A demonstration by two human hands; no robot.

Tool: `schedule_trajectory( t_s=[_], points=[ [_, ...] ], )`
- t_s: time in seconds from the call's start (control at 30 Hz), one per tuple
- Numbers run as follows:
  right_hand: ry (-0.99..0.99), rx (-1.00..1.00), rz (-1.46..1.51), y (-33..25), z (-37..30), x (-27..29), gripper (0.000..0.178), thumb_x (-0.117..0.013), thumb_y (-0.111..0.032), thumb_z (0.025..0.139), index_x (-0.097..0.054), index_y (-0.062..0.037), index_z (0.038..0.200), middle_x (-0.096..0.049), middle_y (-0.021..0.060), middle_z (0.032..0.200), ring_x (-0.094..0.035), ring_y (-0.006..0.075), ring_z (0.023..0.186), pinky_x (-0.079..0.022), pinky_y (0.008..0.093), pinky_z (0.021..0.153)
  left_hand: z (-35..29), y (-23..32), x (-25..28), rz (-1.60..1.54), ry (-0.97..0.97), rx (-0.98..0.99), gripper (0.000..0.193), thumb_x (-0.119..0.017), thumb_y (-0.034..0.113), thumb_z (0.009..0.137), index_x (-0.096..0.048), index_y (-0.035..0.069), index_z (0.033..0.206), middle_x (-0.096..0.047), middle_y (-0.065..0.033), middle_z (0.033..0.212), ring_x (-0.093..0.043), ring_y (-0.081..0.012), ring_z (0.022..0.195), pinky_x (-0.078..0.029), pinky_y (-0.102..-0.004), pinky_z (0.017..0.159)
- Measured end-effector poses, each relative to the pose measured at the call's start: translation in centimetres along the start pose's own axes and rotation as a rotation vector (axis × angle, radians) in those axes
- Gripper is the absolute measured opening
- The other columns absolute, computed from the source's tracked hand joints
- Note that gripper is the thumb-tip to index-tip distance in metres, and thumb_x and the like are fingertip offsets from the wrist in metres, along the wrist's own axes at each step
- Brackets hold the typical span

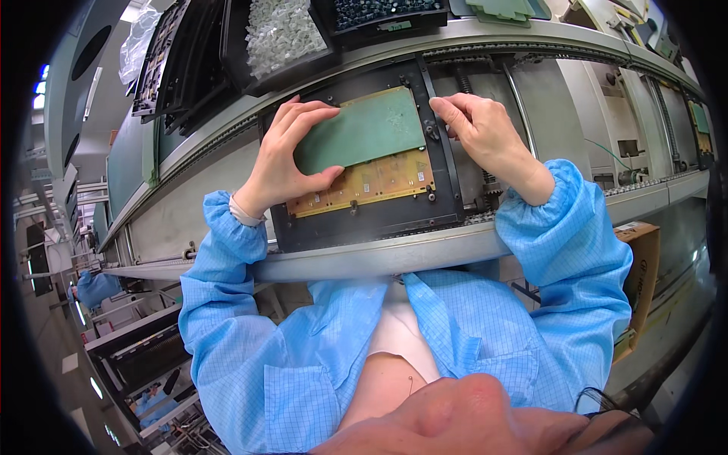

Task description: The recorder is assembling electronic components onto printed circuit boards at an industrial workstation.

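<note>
A green circuit board (pixel 364 133) lies tilted over a yellow board (pixel 371 184) that sits in a black carrier frame (pixel 364 220) on the conveyor line. My left hand (pixel 284 148) grips the green board's left edge, thumb under its lower edge and fingers on top. Fingers of my right hand (pixel 481 125) are curled at the board's upper right corner, on the frame's right bar; whether they pinch the board I cannot tell.
Black bins stand on the shelf behind the line: one with white parts (pixel 280 34), one with dark parts (pixel 383 14). The conveyor rail (pixel 379 258) runs along the front edge. A cardboard box (pixel 637 280) stands at the right. Another person in blue (pixel 95 290) works far left.
</note>
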State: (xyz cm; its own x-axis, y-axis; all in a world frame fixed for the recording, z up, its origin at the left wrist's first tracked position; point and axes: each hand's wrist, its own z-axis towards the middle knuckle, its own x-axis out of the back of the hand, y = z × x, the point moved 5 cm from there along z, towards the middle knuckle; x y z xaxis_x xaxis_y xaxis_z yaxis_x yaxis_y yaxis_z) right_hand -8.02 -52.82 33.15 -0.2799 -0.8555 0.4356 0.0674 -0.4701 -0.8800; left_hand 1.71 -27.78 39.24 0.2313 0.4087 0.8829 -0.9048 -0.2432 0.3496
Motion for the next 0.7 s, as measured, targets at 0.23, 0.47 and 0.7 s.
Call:
schedule_trajectory(
  t_s=[0.23,0.47,0.7],
  points=[
    [-0.050,-0.038,-0.103,46.8,-10.3,10.2,0.048,-0.058,-0.042,0.102,-0.070,0.0042,0.102,-0.063,0.0109,0.069,-0.060,0.0175,0.063,-0.048,0.0314,0.060,8.7,1.1,-49.8,-0.077,0.036,0.038,0.066,-0.081,0.022,0.064,-0.061,0.005,0.124,-0.062,-0.0140,0.124,-0.056,-0.0365,0.116,-0.038,-0.0523,0.112],
    [-0.044,0.000,-0.176,49.8,-10.6,13.2,0.046,-0.059,-0.040,0.101,-0.070,0.0046,0.105,-0.066,0.0141,0.073,-0.063,0.0196,0.065,-0.049,0.0327,0.060,10.7,2.0,-54.1,-0.076,0.045,0.031,0.066,-0.082,0.022,0.064,-0.062,0.005,0.125,-0.062,-0.0140,0.124,-0.056,-0.0371,0.117,-0.038,-0.0528,0.111],
    [-0.045,0.009,-0.201,49.3,-10.6,12.6,0.045,-0.061,-0.039,0.101,-0.070,0.0047,0.109,-0.069,0.0164,0.079,-0.064,0.0221,0.067,-0.050,0.0332,0.062,10.2,1.6,-53.7,-0.059,0.047,0.032,0.065,-0.083,0.022,0.066,-0.061,0.006,0.125,-0.063,-0.0130,0.126,-0.056,-0.0370,0.118,-0.037,-0.0522,0.113]
  ],
)
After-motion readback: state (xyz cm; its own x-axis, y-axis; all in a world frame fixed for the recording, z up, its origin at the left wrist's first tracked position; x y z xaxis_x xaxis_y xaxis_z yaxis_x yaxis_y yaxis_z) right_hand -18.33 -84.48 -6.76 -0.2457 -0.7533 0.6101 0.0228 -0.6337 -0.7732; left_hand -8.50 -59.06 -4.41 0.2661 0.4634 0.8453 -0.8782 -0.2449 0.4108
